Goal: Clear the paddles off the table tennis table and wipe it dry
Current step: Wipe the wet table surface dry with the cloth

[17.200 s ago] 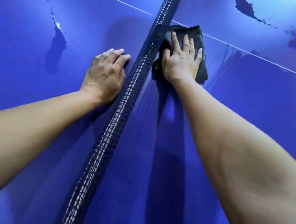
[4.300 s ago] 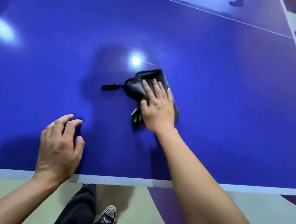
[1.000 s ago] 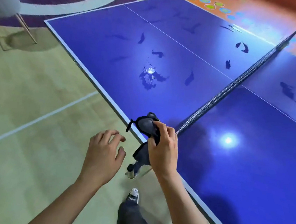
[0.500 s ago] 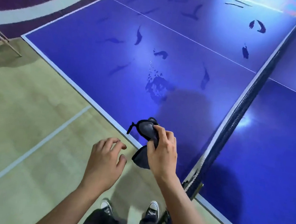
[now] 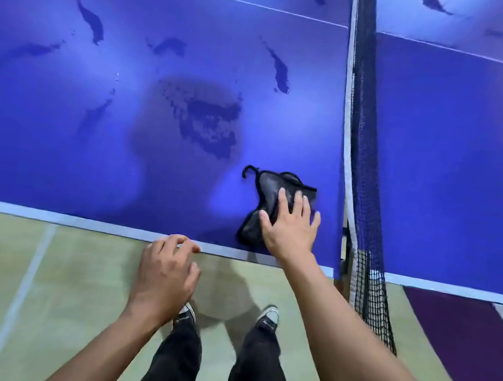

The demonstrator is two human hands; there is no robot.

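Note:
A dark grey cloth (image 5: 267,192) lies crumpled on the blue table tennis table (image 5: 54,170), near its front edge and just left of the net (image 5: 361,109). My right hand (image 5: 290,227) presses flat on the cloth with spread fingers. My left hand (image 5: 165,275) hovers loosely curled at the table's white front edge, holding nothing. Several dark water patches (image 5: 211,124) spread over the left half of the table beyond the cloth. No paddle is in view.
The net's end and its clamp (image 5: 360,275) hang over the table edge to the right of my right arm. My legs and shoes (image 5: 267,317) stand on the pale floor (image 5: 36,306) below the table edge. A purple floor marking (image 5: 463,346) lies at lower right.
My right hand, which held the cloth bunched in the air beside the table, has set it down on the wet half and flattened onto it. I have turned square to the table's side.

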